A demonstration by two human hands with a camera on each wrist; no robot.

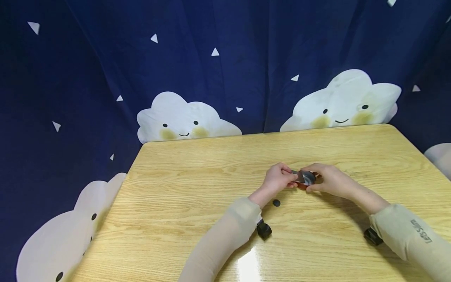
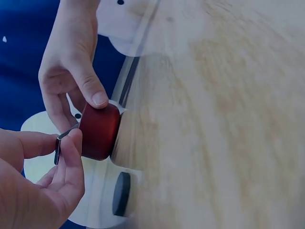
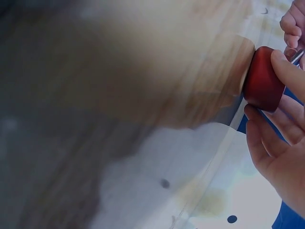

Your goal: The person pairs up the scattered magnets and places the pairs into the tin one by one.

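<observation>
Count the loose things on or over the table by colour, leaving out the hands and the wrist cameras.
Red: 1, the red round case, gripped by the right hand.
Silver-grey: 1, the metal lid, pinched by the left hand.
Black: 1, the small black disc on the table.
Total: 3

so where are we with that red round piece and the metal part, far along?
Mid-step. Done: a small black disc lies loose on the table. In hand: the right hand grips the red round piece while the left hand pinches a thin metal part at its face. Whether that part is going on or coming off is unclear.
</observation>
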